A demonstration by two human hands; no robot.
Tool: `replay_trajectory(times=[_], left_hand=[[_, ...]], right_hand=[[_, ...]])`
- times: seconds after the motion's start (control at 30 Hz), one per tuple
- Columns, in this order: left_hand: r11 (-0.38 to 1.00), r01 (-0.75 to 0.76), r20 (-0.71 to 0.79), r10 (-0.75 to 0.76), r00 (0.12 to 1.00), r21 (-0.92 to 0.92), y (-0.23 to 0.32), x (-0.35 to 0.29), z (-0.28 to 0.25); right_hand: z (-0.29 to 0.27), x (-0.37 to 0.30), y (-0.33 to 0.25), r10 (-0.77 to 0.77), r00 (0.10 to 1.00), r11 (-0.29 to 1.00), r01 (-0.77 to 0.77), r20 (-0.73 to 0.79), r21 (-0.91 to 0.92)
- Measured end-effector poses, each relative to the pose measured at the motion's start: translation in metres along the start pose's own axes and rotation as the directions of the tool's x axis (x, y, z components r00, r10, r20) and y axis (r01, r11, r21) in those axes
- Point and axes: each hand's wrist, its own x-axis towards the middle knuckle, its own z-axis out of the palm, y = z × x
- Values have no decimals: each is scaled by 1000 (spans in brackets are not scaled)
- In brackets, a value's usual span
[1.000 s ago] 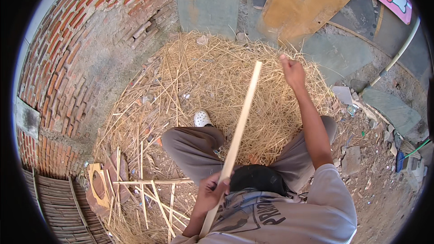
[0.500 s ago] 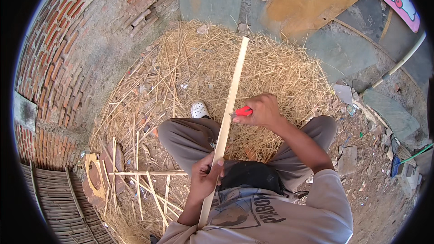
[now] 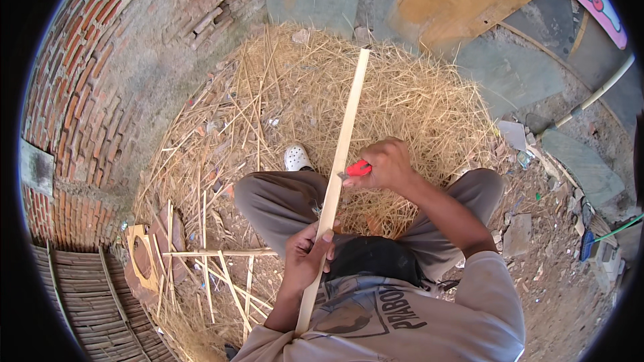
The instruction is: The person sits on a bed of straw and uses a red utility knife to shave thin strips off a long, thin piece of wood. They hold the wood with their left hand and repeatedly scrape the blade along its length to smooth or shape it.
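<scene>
A long pale wooden strip (image 3: 347,124) slants across my lap, its far end over the shavings and its near end against my shirt. My left hand (image 3: 308,255) is closed round its lower part, thumb lying on top. In my right hand (image 3: 389,163) is a red-handled cutter knife (image 3: 359,168), fingers wrapped round the handle. The short blade meets the strip's right edge near its middle. Part of the handle is hidden by my fingers.
A heap of thin shavings (image 3: 416,94) spreads ahead of my crossed legs. Several loose wooden strips (image 3: 206,261) lie at the left, near a board with a cut-out (image 3: 139,255). A brick wall (image 3: 87,94) rises at left; large panels (image 3: 469,0) lean at the back.
The knife and my right hand have shifted very slightly toward the left along the strip's edge. My left hand keeps its hold, and the strip has barely moved.
</scene>
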Motion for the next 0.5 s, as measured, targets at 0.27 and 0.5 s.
replay_trajectory(times=[0.27, 0.5], left_hand=[[997, 36, 65, -32, 997, -68, -2, -5, -1], [996, 85, 163, -78, 984, -36, -7, -14, 1]], right_hand=[[-12, 16, 42, 56, 998, 979, -62, -33, -196], [-26, 24, 83, 526, 845, 812, -531, -90, -241]])
